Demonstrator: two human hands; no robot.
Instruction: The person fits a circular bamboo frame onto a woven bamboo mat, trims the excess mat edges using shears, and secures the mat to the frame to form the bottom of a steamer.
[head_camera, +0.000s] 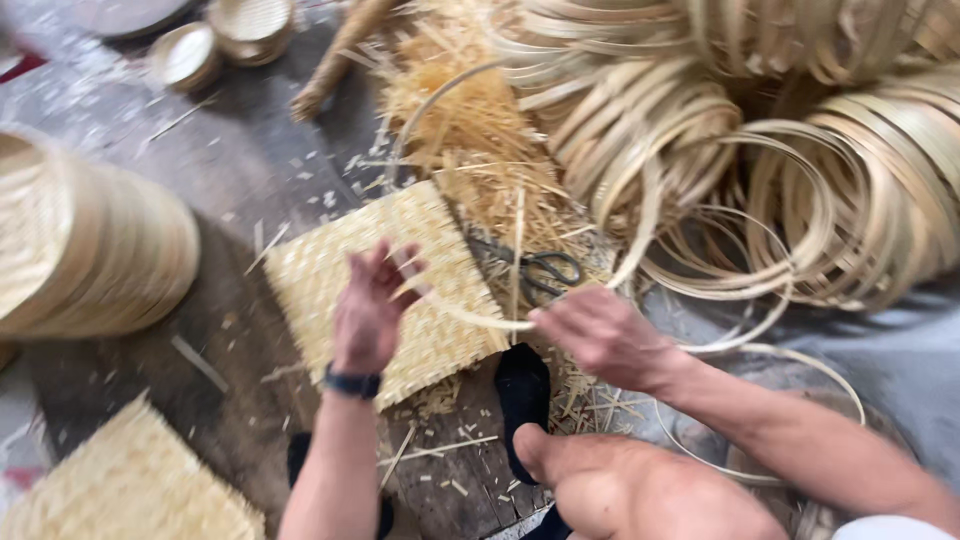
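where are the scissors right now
The scissors lie on the straw just right of the woven mat, above the right hand.

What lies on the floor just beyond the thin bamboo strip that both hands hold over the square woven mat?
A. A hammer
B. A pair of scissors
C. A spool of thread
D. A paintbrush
B: a dark-handled pair of scissors lies among the straw scraps, just past the curved bamboo strip that the left hand and right hand hold above the square woven mat.
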